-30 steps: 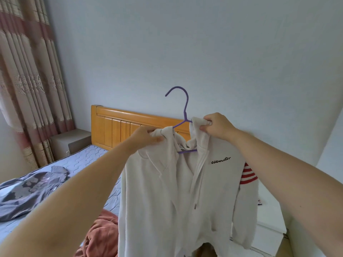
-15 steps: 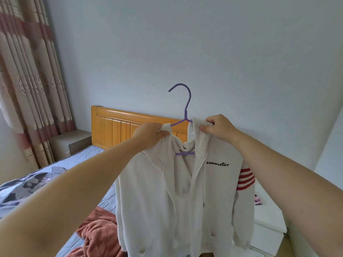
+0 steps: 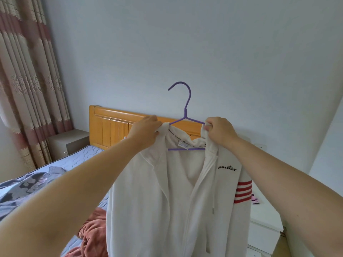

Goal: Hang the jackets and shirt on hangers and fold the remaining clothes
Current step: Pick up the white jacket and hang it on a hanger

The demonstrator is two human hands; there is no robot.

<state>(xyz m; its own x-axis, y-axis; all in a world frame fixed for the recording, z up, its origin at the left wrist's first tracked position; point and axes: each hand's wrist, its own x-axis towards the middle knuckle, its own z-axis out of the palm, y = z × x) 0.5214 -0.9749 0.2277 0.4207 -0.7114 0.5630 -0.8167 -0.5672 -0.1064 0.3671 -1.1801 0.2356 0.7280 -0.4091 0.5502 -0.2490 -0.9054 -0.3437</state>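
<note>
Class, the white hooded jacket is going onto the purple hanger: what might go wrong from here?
The thin purple hanger hooks on nothing; the left hand and right hand grip the white hooded jacket at its shoulders, so releasing may drop both. The front hangs open, so a shoulder may slip.

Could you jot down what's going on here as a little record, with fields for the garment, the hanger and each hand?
garment: white jacket, red sleeve stripes, held up in the air
hanger: purple hanger inside the neck, hook pointing up
left hand: grips one side of the collar
right hand: grips the other side
on the bed: grey garment and rust-coloured garment, both unfolded
</note>
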